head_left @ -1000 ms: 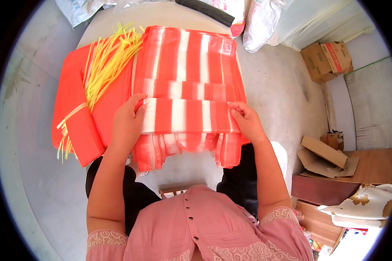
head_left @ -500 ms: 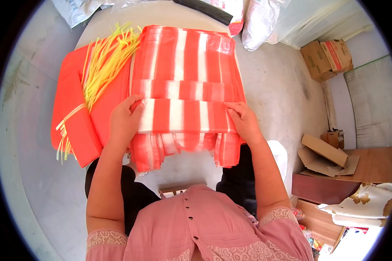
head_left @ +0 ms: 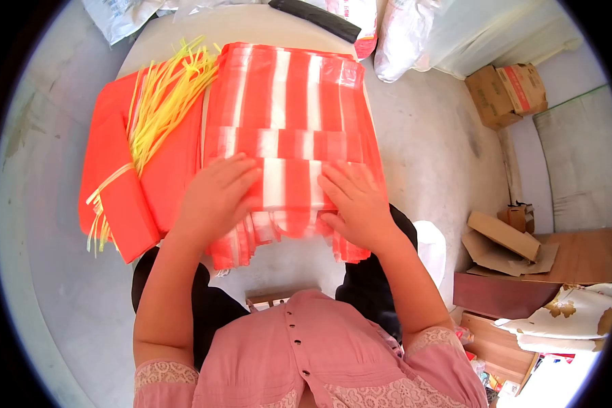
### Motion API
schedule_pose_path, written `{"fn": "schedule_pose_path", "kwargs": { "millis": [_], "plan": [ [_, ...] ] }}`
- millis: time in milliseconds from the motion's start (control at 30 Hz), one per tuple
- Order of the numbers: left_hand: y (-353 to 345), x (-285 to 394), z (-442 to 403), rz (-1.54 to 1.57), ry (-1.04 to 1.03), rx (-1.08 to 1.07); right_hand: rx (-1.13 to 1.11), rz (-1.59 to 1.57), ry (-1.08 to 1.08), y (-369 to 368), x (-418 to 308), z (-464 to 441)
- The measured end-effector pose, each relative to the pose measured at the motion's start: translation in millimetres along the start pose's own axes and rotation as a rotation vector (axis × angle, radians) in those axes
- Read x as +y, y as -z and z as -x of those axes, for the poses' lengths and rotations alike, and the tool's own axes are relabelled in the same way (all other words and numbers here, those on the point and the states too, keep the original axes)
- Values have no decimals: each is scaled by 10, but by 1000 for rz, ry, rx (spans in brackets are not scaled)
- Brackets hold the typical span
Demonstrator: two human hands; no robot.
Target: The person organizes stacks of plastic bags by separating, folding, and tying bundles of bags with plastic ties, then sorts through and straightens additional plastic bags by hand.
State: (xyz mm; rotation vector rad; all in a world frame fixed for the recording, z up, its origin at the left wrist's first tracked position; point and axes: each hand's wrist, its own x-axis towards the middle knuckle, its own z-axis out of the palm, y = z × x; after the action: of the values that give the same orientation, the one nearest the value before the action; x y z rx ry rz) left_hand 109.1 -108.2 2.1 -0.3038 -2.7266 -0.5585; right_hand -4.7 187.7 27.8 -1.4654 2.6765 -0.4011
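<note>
With the stack of red-and-white striped plastic bags [head_left: 292, 88] taken as the centre of a clock, twelve at the far side, the stack lies flat on the pale table [head_left: 183, 32], in front of the person in the pink shirt [head_left: 289, 333]. A folded band [head_left: 273, 183] of the same striped plastic runs across its six o'clock side, and below that the loose ends droop in two gathered bunches, at seven and five. The left hand [head_left: 221, 194] rests palm down on the band between seven and eight, fingers straight and slightly parted, gripping nothing. The right hand [head_left: 352, 204] lies likewise between four and five, wide open with the thumb apart, also gripping nothing. How firmly either one presses, I cannot tell. At nine sits a pile of plain red plastic [head_left: 105, 126], with yellow strips [head_left: 160, 119] spread over it beside the stack. A red bundle [head_left: 121, 224], bound with a yellow tie, lies at eight. A black roll [head_left: 316, 19] is near twelve, a white sack [head_left: 404, 41] between one and two, and a cardboard box [head_left: 506, 95] well away towards three.
</note>
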Motion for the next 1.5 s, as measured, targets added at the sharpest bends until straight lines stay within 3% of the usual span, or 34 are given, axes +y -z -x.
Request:
{"fn": "schedule_pose_path", "kwargs": {
  "millis": [133,433,767,933,1033,1233,1333,1500],
  "plan": [
    [-26,104,23,-17,-3,-169,-42,16,7,-204,113,-58],
    [64,27,22,-12,170,-194,-147,13,20,-87,252,-138],
    [303,-193,147,294,241,-169,-272,-90,-33,265,254,-232],
    [394,-224,171,412,248,-174,-416,-289,-187,534,146,-261],
    [498,-156,133,622,619,-250,-447,-326,-238,722,165,-294],
    [224,-160,-99,480,811,144,-103,-215,-364,539,506,-566],
    [-18,-246,-154,247,513,398,47,-137,-288,286,531,-614],
    [-109,-7,-328,-35,107,97,58,-58,112,-37,114,-643]
  ]
}}
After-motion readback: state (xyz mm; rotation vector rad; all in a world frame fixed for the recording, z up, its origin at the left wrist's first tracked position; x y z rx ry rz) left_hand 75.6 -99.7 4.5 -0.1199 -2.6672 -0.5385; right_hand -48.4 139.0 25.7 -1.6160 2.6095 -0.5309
